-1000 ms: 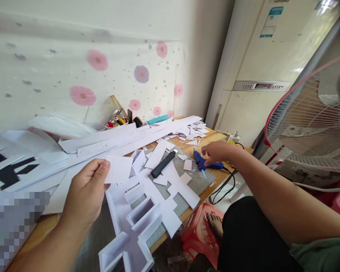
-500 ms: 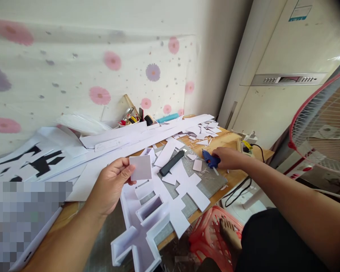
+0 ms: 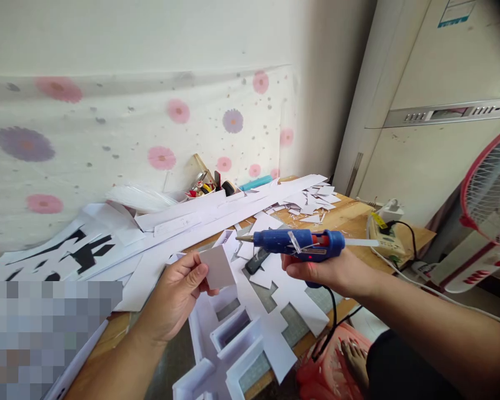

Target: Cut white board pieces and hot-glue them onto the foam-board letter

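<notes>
Between the thumb and fingers of my left hand (image 3: 181, 289) is a small white foam board piece (image 3: 219, 268), roughly square. My right hand (image 3: 329, 272) is wrapped round the handle of a blue hot glue gun (image 3: 300, 243), raised above the table. Its nozzle points left, just above and right of the piece, apart from it; a glue stick (image 3: 361, 242) pokes out of its back. Below my hands lies a white walled foam board letter shape (image 3: 204, 333). Beside it are flat white cut-outs (image 3: 270, 328) and a dark-handled cutter (image 3: 256, 261), partly hidden by the glue gun.
White offcuts (image 3: 312, 197) lie heaped at the table's far right. Long white strips (image 3: 204, 225) run along the back. A power strip (image 3: 385, 236) sits at the right edge, near a fan (image 3: 494, 189). A red plastic stool (image 3: 329, 361) stands below.
My right hand has lifted the glue gun off the table and brought it left, near the white piece. My left hand has shifted slightly right and down, tilting the piece. The view has shifted.
</notes>
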`<state>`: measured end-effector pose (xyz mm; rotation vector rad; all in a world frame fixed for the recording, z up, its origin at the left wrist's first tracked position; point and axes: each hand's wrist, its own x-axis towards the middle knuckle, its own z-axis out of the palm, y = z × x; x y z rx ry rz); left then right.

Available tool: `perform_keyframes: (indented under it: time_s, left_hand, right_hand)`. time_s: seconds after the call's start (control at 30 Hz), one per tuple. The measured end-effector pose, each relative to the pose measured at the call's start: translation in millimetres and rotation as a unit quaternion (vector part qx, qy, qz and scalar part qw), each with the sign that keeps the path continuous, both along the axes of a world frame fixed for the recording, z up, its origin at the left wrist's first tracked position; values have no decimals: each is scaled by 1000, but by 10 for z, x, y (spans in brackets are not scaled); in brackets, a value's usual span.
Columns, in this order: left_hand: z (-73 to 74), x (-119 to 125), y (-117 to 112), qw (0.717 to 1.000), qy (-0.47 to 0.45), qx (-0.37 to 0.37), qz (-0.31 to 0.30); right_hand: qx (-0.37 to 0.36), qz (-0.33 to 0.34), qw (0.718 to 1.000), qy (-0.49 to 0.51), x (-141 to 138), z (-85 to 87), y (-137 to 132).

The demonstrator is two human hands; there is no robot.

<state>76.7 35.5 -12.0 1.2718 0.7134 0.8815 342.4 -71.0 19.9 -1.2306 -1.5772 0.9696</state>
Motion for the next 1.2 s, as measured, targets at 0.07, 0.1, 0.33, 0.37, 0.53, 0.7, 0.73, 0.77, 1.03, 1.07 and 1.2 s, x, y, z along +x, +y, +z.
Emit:
perform_keyframes:
  time_s: [0.07,0.1,0.33,0.37,0.53,0.7,0.73,0.77,1.03,1.07,1.2]
  left_hand:
    - [3,-4,-5,1000,-1,-5,-2]
    - [4,-5,-5,1000,-1,-8,-1]
    - [15,-12,-11,1000,-5,-12,-4]
    - [15,-15,-12,1000,-6,-12,-5]
    - [6,-23,-11,1000,-7,-8,-12]
    - [9,-11,-8,1000,-3,-11,-16]
    - [14,-6,-8,1000,-2,-10,-16]
    - [19,-2,-8,1000,-2,-8,-16]
    - [42,-4,-22,1000,-11,13,-17]
    - [41,-9,-25,1000,-11,16,-15]
    - [33,-19,-24,1000,-8,23,-11]
  right_hand:
    - [-15,-1,1000,-3,-55,13,37]
    - [-20,-3,1000,-3,-68,17,52]
    - [-19,8,1000,11,-143,30,78]
    - [-17,9,1000,12,-152,34,77]
    - [-13,3,1000,9,-165,38,76]
    - [-6,4,1000,9,-147,15,89]
    - [-2,4,1000,7,-145,12,90]
    - [-2,2,1000,4,-142,8,90]
    - [-27,-29,999,-29,-138,-9,58]
    - [-28,-27,999,-29,-140,-8,58]
    - [-32,-7,999,-18,-146,-4,59]
